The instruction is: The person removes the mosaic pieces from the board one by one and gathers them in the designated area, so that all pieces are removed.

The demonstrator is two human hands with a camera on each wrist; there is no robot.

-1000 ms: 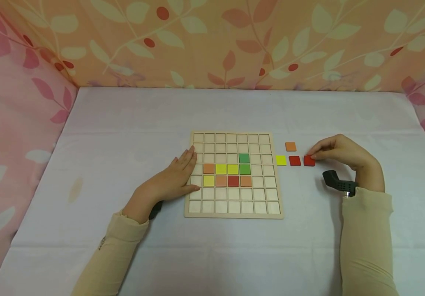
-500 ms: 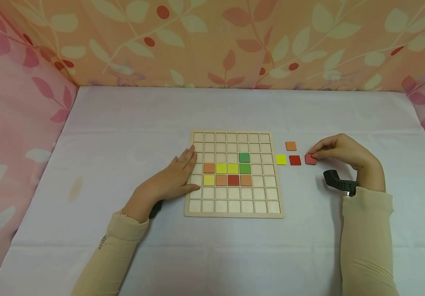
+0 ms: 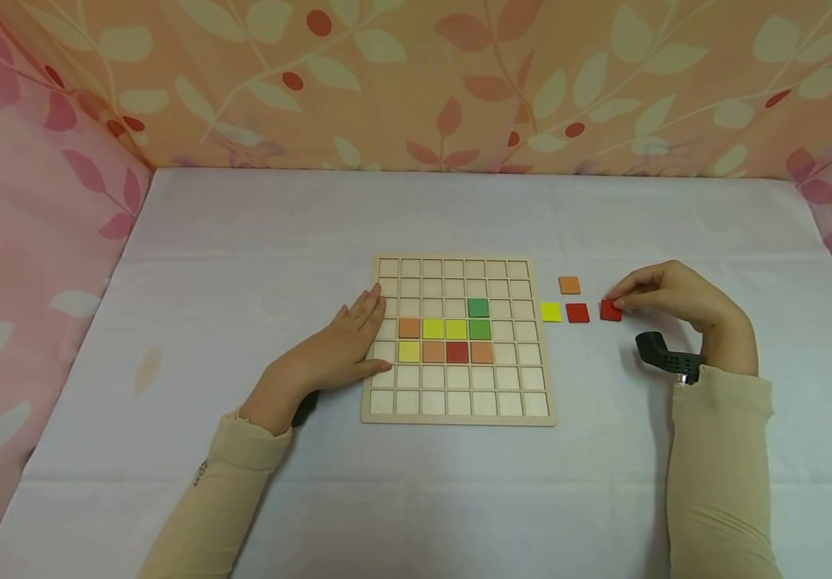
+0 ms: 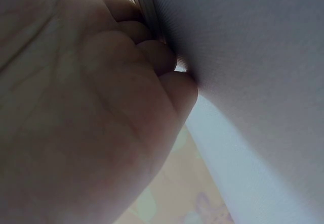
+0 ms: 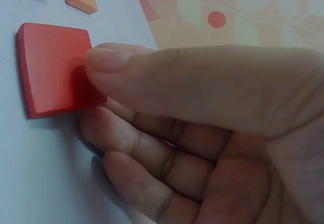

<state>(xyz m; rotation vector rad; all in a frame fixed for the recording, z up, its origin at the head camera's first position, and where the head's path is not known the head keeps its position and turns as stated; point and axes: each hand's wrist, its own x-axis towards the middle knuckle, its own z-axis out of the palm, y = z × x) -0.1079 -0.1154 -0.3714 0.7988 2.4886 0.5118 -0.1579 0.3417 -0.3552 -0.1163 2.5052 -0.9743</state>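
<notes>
A square red tile (image 3: 608, 311) lies at the right end of a short row, and my right hand (image 3: 680, 305) pinches its right edge. From the right wrist view, the thumb (image 5: 109, 61) is on the tile's top face with the fingers curled underneath and beside it. Over on the left, my left hand (image 3: 336, 347) rests with straight fingers on the left rim of the wooden grid board (image 3: 459, 420). Yellow, orange, green and red tiles fill several of the board's middle squares. The left wrist view mostly shows the palm (image 4: 91, 113) against the board's edge.
Between the board and my right hand lie a yellow tile (image 3: 550, 312) and another red tile (image 3: 578, 313), with an orange tile (image 3: 570, 285) just behind them. A black wrist camera (image 3: 665, 358) sticks out under the right wrist. Patterned cloth walls (image 3: 416, 88) surround the white tabletop.
My right hand has shifted slightly right with the red tile, widening the gap to the neighbouring red tile. The left hand and the board look the same.
</notes>
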